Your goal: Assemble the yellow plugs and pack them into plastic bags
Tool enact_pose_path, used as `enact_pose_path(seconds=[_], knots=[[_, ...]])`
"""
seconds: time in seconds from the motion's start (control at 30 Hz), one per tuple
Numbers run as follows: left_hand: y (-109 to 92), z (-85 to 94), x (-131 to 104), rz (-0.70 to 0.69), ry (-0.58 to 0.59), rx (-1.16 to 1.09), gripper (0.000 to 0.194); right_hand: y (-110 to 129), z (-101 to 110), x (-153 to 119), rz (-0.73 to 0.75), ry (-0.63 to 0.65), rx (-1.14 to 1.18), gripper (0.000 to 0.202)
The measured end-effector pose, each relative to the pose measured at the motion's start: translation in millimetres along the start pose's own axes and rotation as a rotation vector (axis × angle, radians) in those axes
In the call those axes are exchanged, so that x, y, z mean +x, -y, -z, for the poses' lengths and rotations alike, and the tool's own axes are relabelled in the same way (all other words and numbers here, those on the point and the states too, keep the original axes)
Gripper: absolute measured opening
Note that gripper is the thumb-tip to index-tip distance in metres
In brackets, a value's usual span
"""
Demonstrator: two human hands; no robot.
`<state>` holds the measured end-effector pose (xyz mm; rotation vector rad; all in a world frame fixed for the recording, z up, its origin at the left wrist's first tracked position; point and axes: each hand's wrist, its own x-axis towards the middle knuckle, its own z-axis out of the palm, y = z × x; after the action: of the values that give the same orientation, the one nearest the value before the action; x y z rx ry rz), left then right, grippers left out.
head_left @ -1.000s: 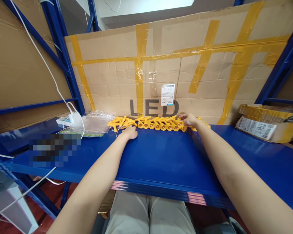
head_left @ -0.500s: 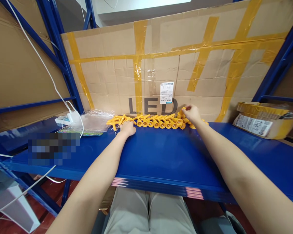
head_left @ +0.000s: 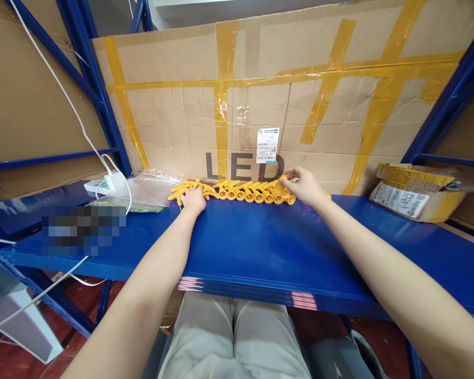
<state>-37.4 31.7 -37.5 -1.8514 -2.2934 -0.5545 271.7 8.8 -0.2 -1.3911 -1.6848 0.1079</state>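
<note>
Pinching a yellow piece [head_left: 278, 185] with your right hand [head_left: 304, 185]: thumb and fingertips close together on it, at the right part of the yellow row [head_left: 249, 196]. Your left hand [head_left: 194, 200] sits at the row's left end, fingers curled down onto the yellow heap [head_left: 177, 191]; can't tell if they grip a piece or only touch, the hand blocks it. Row runs between your hands along the far side of the blue shelf [head_left: 256, 242], flared round ends facing near. Heap is jumbled, under and around your left fingers. Cardboard sheet [head_left: 166, 121] stands just beyond. Clear plastic bag [head_left: 152, 187] left of the heap; taped carton [head_left: 438, 197] well right of your right hand.
</note>
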Motion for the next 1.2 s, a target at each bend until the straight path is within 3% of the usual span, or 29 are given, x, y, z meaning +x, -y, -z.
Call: enact_pose_path(seconds=[0.17,0.47,0.63,0.87,1.2], knots=[[1,-0.4,1,0.005,-0.023,-0.027,0.033,-1,-5,-20,0.015,0.146,-0.059,0.019],[-3,9.9,-2,0.039,-0.05,-0.063,0.037,-9,-14,-25,-0.027,0.349,-0.056,0.017],[-4,7.6,0,-0.006,-0.063,-0.053,0.03,-14,-23,-27,-0.047,0.387,-0.02,0.015],[-5,1.3,2,-0.046,0.054,0.014,0.031,-16,-29,-28,0.053,0.388,-0.158,0.016],[-1,-1.8,5,-0.136,0.132,0.002,0.034,-11,-28,-32,0.012,0.454,-0.183,0.02]])
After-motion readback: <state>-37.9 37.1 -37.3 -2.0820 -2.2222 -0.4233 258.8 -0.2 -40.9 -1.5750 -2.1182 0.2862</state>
